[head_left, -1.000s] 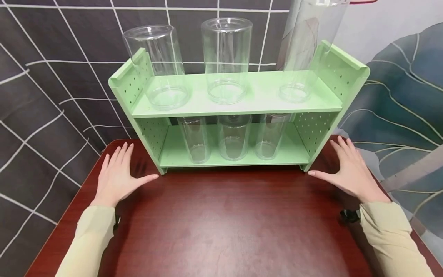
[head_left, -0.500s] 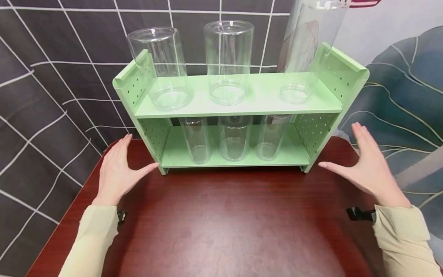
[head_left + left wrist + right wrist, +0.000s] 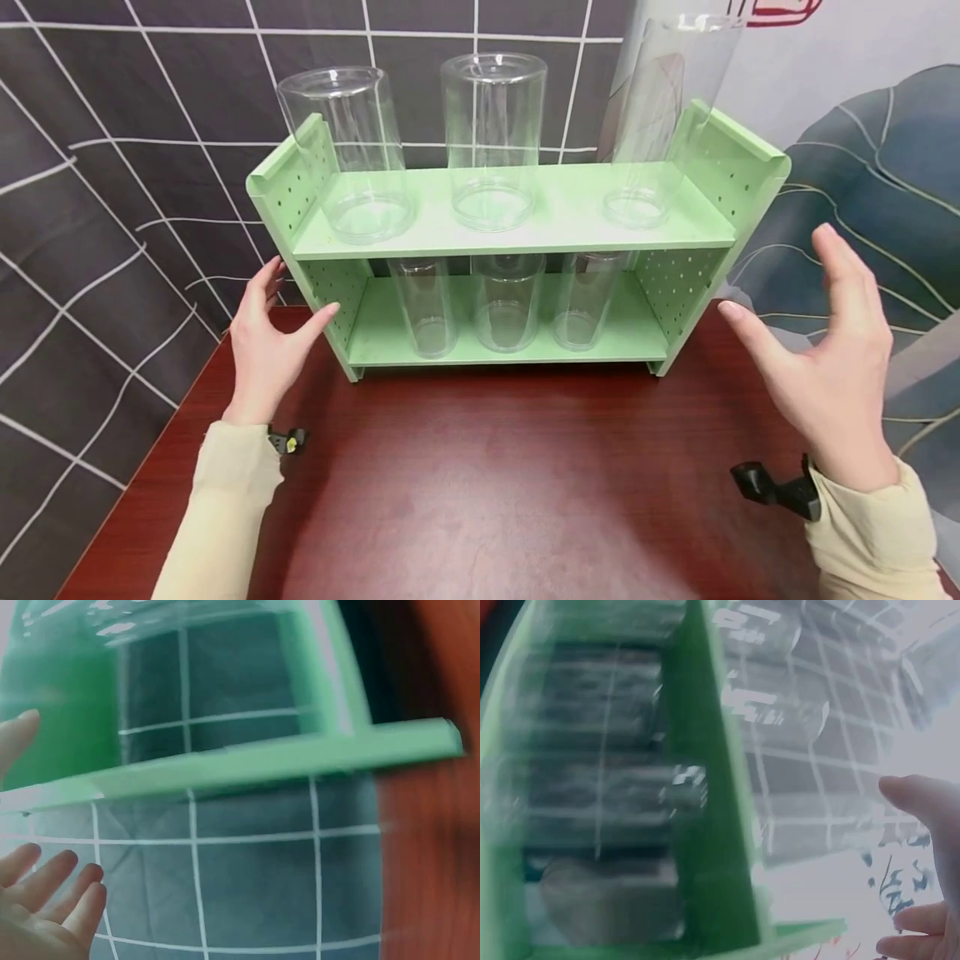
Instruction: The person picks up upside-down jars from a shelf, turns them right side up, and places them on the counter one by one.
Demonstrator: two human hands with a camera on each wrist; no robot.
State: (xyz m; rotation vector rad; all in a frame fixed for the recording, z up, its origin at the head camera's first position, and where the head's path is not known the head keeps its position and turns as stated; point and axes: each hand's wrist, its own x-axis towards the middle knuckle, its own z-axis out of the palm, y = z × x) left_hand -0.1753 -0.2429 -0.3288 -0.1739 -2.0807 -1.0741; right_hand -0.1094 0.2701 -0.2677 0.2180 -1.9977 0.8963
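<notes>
A green two-tier shelf [image 3: 480, 250] with perforated side panels stands on the table. Beside its left panel is my left hand [image 3: 264, 350], thumb spread from the fingers and holding nothing. Its thumb overlaps the panel in the head view; I cannot tell whether they touch. My right hand [image 3: 840, 367] is raised to the right of the shelf, apart from it, fingers slightly bent and thumb pointing toward the right panel. On the upper tier are three clear cylinders: left [image 3: 347, 125], middle [image 3: 495, 117] and a taller right one [image 3: 667, 100]. Three smaller clear cylinders [image 3: 507, 312] occupy the lower tier.
The dark red table [image 3: 495, 483] extends in front of the shelf. A dark wall covering with white grid lines [image 3: 135, 208] closes off the back and left. To the right hangs a pale sheet with blue leaf shapes [image 3: 892, 208].
Both hands have risen. My right hand has moved outward, away from the shelf, and its fingers have bent somewhat. My left hand has come up along the left panel.
</notes>
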